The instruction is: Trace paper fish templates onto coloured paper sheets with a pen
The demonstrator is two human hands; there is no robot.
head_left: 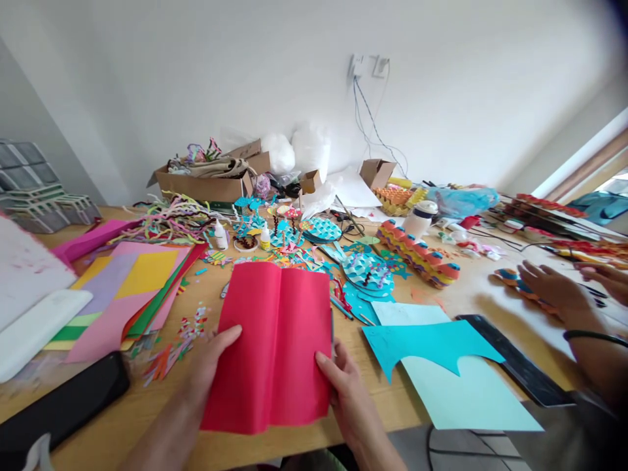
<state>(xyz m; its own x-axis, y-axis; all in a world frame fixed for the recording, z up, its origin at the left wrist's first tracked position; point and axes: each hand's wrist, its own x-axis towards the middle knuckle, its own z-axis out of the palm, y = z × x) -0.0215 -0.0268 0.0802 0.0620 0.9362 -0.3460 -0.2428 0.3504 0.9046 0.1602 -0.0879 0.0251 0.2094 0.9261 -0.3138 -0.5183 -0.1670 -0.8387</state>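
A red sheet of paper (255, 366), creased down its middle, is held up over the near edge of the table. My left hand (216, 350) grips its left side, the thumb on the face of the sheet and the other fingers hidden behind. On the right side, my right hand (347, 383) pinches the edge between the thumb in front and the fingers behind. Something grey shows in part behind the sheet's right edge. Just beyond the red paper lie many small coloured paper scraps (294, 256). To its right are a cut turquoise sheet (426, 343) and a pale mint sheet (471, 399).
Coloured paper (147, 271) and a black phone-like object (73, 396) lie at left. Glue bottles (220, 235), pipe cleaners (181, 219) and a cardboard box (206, 186) stand farther back. At right, another person's hands (554, 291) are near a painted egg-carton strip (520, 282).
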